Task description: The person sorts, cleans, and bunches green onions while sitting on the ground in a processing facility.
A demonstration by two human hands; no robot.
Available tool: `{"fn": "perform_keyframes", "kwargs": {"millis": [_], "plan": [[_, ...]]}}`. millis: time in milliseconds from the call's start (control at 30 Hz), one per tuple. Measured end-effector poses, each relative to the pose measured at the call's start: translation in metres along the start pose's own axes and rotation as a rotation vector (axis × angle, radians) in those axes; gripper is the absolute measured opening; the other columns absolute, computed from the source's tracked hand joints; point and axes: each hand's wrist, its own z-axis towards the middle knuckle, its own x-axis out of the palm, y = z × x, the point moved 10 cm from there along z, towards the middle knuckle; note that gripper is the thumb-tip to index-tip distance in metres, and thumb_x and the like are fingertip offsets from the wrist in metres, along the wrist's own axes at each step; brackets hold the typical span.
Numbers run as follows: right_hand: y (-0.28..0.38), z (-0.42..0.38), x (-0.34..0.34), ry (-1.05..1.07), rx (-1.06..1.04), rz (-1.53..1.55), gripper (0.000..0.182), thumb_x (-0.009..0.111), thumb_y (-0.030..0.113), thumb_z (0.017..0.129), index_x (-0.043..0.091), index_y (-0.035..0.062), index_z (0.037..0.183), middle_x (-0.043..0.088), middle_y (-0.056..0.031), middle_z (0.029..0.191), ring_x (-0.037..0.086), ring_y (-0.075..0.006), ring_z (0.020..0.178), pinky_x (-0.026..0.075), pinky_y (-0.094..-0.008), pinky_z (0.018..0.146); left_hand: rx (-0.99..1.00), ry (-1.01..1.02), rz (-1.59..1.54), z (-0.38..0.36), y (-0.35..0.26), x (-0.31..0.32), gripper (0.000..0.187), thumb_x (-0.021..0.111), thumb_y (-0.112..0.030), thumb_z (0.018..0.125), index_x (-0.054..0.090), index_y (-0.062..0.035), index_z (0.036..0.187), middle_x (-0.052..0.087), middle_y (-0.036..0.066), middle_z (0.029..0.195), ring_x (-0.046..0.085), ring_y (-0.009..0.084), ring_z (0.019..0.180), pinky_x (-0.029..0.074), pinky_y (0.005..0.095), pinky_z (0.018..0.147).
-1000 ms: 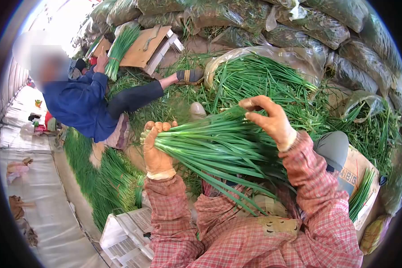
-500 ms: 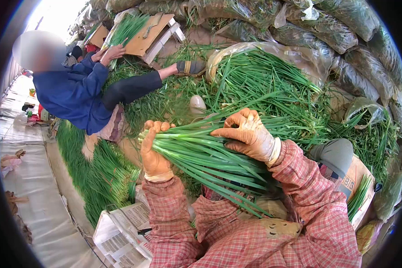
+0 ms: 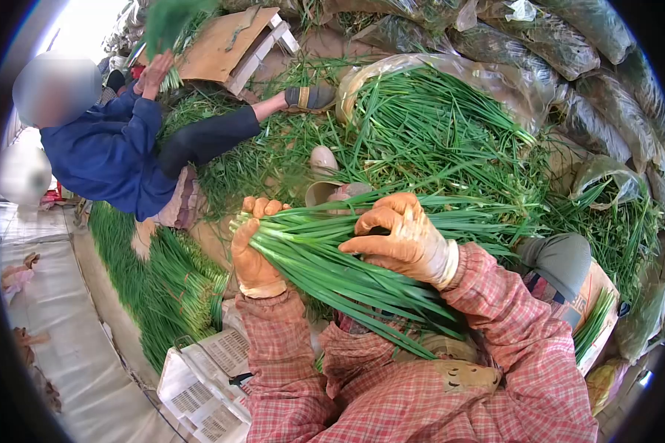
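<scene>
My gloved left hand (image 3: 256, 247) is wrapped round the pale stem ends of a bunch of garlic chives (image 3: 325, 255), held in front of my chest. The long flat leaves fan out to the right and down toward my lap. Over the middle of the leaves is my gloved right hand (image 3: 400, 238), its thumb and forefinger curved with a gap between them. Both gloves are orange and stained. Whether a single leaf touches the right fingertips is hard to tell.
A large heap of chives (image 3: 436, 111) spills from a plastic bag ahead. Tied bundles (image 3: 177, 288) lie at left beside a white crate (image 3: 207, 380). A person in blue (image 3: 111, 159) sits at far left near a tilted board (image 3: 229, 44). Filled bags (image 3: 569, 37) are stacked behind.
My right thumb and forefinger have parted and shifted slightly left and down; my left hand keeps its hold. The other person has raised a bunch of chives away from the board.
</scene>
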Motion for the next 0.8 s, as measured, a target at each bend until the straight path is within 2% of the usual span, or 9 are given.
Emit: {"fn": "perform_keyframes", "kwargs": {"millis": [133, 233, 300, 367, 433, 500, 533, 633, 800], "plan": [[-0.005, 0.002, -0.002, -0.100, -0.009, -0.077, 0.017, 0.065, 0.016, 0.062, 0.055, 0.0161, 0.075, 0.051, 0.0027, 0.085, 0.048, -0.0215, 0.086, 0.035, -0.0379, 0.077, -0.010, -0.013, 0.021, 0.006, 0.005, 0.003, 0.035, 0.056, -0.002, 0.069, 0.033, -0.0099, 0.095, 0.037, 0.000, 0.082, 0.042, 0.0143, 0.087, 0.028, 0.0360, 0.097], [-0.029, -0.006, -0.025, -0.127, 0.166, 0.038, 0.016, 0.063, 0.011, 0.065, 0.053, 0.0122, 0.078, 0.052, 0.0003, 0.086, 0.048, -0.0227, 0.085, 0.035, -0.0379, 0.078, -0.029, -0.022, 0.018, 0.013, 0.011, 0.003, 0.037, 0.057, -0.003, 0.066, 0.035, -0.0109, 0.094, 0.038, 0.000, 0.083, 0.042, 0.0152, 0.088, 0.029, 0.0375, 0.098], [-0.067, -0.040, -0.065, -0.372, 0.452, 0.261, 0.011, 0.055, 0.008, 0.075, 0.049, 0.0041, 0.084, 0.052, -0.0097, 0.086, 0.048, -0.0215, 0.080, 0.037, -0.0293, 0.074, -0.047, -0.022, 0.019, 0.020, 0.017, 0.005, 0.037, 0.057, -0.003, 0.065, 0.036, -0.0114, 0.094, 0.039, 0.000, 0.083, 0.043, 0.0157, 0.088, 0.031, 0.0384, 0.098], [-0.094, -0.082, -0.104, -0.679, 0.771, 0.518, 0.006, 0.045, 0.006, 0.078, 0.049, 0.0017, 0.079, 0.048, -0.0090, 0.082, 0.045, -0.0180, 0.076, 0.038, -0.0265, 0.071, -0.069, -0.024, 0.036, 0.027, 0.023, 0.007, 0.037, 0.058, -0.004, 0.064, 0.036, -0.0113, 0.094, 0.040, 0.000, 0.083, 0.043, 0.0159, 0.088, 0.032, 0.0389, 0.098], [-0.092, -0.107, -0.125, -0.574, 0.801, 0.384, 0.006, 0.053, 0.008, 0.076, 0.053, 0.0029, 0.073, 0.050, -0.0081, 0.078, 0.047, -0.0185, 0.075, 0.038, -0.0275, 0.070, -0.104, -0.037, 0.035, 0.033, 0.030, 0.006, 0.038, 0.058, -0.004, 0.064, 0.036, -0.0112, 0.094, 0.040, 0.000, 0.083, 0.044, 0.0161, 0.087, 0.032, 0.0390, 0.097], [-0.055, -0.078, -0.119, -0.433, 0.549, 0.251, 0.009, 0.062, 0.013, 0.071, 0.056, 0.0067, 0.068, 0.053, -0.0056, 0.078, 0.050, -0.0191, 0.072, 0.039, -0.0297, 0.069, -0.146, -0.066, 0.031, 0.038, 0.038, 0.004, 0.038, 0.058, -0.003, 0.064, 0.036, -0.0111, 0.094, 0.040, 0.000, 0.083, 0.043, 0.0161, 0.086, 0.032, 0.0389, 0.097], [-0.028, -0.050, -0.113, -0.218, 0.353, 0.038, 0.008, 0.066, 0.013, 0.067, 0.060, 0.0107, 0.072, 0.056, -0.0032, 0.082, 0.051, -0.0199, 0.073, 0.040, -0.0333, 0.069, -0.163, -0.051, 0.024, 0.041, 0.042, 0.007, 0.037, 0.057, -0.002, 0.065, 0.036, -0.0107, 0.094, 0.041, 0.001, 0.083, 0.043, 0.0161, 0.086, 0.032, 0.0390, 0.098], [-0.006, -0.036, -0.071, -0.060, 0.258, -0.040, 0.027, 0.060, 0.015, 0.061, 0.065, 0.0239, 0.085, 0.055, 0.0024, 0.105, 0.046, -0.0207, 0.091, 0.038, -0.0364, 0.079, -0.194, -0.070, 0.081, 0.046, 0.051, 0.017, 0.036, 0.057, -0.001, 0.066, 0.034, -0.0097, 0.092, 0.039, 0.001, 0.082, 0.042, 0.0147, 0.084, 0.030, 0.0361, 0.095], [-0.021, -0.025, -0.025, -0.017, 0.262, -0.129, 0.027, 0.056, 0.020, 0.064, 0.061, 0.0236, 0.090, 0.049, -0.0006, 0.116, 0.046, -0.0234, 0.100, 0.036, -0.0402, 0.085, -0.239, -0.084, 0.127, 0.047, 0.055, 0.017, 0.034, 0.056, 0.001, 0.068, 0.035, -0.0086, 0.094, 0.041, 0.002, 0.084, 0.043, 0.0160, 0.088, 0.031, 0.0366, 0.095]]}}
